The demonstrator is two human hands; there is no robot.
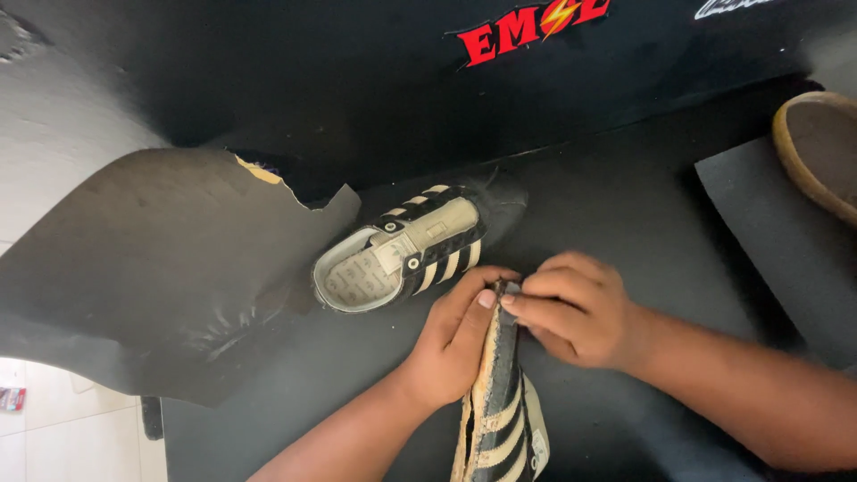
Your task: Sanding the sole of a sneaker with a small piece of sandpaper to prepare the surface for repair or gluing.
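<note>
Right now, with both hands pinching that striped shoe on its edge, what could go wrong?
1. The left hand and right hand pinch only the top edge of the held shoe; it may twist or slip from that narrow grip.
2. The second shoe lies just beyond the knuckles; a push could knock it.

Shoe (pixel 406 253) — black, cream stripes

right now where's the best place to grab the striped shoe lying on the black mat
Probably the heel rim of the striped shoe, coming from the lower left. It lies tilted with its opening facing up and that end nearest and clear. Both hands, left and right, hold the other shoe.
</note>
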